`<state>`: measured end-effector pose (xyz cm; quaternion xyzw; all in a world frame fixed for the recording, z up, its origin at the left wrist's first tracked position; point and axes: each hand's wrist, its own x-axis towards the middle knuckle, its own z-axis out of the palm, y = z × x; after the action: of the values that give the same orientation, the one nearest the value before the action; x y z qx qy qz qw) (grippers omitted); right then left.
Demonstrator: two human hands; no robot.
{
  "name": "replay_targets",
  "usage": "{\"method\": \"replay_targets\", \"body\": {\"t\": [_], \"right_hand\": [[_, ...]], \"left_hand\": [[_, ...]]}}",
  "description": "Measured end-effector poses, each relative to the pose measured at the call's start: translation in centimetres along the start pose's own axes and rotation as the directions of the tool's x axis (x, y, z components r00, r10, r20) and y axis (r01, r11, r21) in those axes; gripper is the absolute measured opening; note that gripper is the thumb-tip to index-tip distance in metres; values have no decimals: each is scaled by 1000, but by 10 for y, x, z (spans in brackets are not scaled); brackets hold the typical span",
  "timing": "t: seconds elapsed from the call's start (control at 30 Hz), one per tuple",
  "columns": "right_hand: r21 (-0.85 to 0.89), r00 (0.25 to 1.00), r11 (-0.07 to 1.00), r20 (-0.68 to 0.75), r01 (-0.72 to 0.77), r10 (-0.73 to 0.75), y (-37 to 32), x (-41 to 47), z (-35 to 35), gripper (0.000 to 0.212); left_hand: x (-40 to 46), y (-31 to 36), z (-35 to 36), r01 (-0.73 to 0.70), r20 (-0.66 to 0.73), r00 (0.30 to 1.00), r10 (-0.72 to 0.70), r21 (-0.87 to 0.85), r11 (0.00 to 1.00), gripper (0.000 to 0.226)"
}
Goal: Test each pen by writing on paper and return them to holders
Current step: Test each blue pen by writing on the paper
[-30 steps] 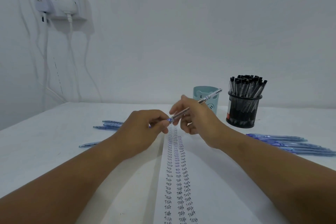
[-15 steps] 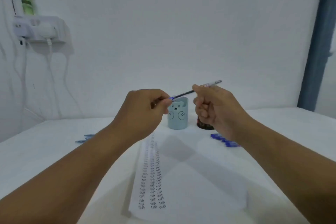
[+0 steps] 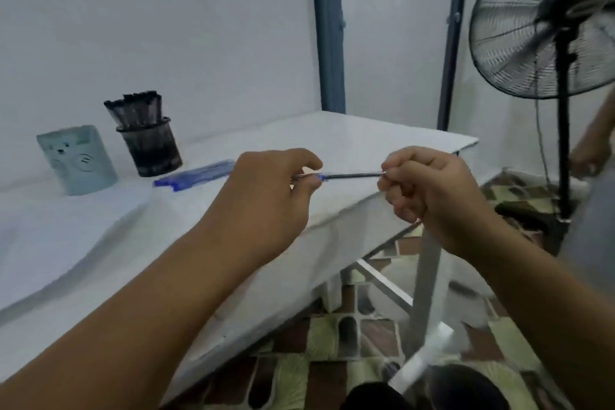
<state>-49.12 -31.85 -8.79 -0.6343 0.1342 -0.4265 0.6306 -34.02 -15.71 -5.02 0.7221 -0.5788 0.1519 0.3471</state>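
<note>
I hold one thin pen level in the air between both hands, above the table's right edge. My left hand pinches its blue-tipped end, my right hand pinches the other end. A pale blue bear-print holder and a black mesh holder full of dark-capped pens stand at the far left by the wall. Several blue pens lie on the table just right of the mesh holder. The writing paper is out of sight.
The white table ends at the right, with its metal legs and a patterned floor below. A black standing fan stands at the right. Another person's hand and grey clothing show at the far right edge.
My view has swung far to the right, so the holders now sit at the left and the paper has left the frame. Both hands still hold the pen, now level.
</note>
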Motion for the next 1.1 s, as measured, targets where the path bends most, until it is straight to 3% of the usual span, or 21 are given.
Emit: {"method": "replay_targets", "body": {"t": [0.13,0.27,0.43,0.6,0.83,0.9,1.0,1.1], "right_hand": [[17,979,998,-194,-63,65,31,-46,-96,22],[-29,896,977,-405,-211,181,89,-90,-177,22],[-15,753,894,-545,-447,368,180,-129,-234,14],[-132,635,736,-619,-664,462,270,-164,-274,15],[-165,512,559,-661,-812,549,356,-190,-291,15],[-110,474,537,-637,-836,607,374,-193,-295,11],[-72,433,497,-609,-865,665,395,-199,-300,32],[-92,427,480,-621,-873,657,406,-201,-302,32]], "left_hand": [[-3,51,97,-88,150,983,109,-138,987,10],[-30,76,213,25,361,928,89,-298,954,9],[-71,59,338,278,628,777,-53,-267,923,10],[-108,38,423,362,813,569,-124,-113,925,20],[-131,21,483,386,893,423,-157,-20,922,14],[-133,19,494,391,900,406,-158,-15,920,15],[-134,15,502,402,904,394,-167,-6,916,14],[-130,8,503,420,898,403,-175,-12,907,12]]}}
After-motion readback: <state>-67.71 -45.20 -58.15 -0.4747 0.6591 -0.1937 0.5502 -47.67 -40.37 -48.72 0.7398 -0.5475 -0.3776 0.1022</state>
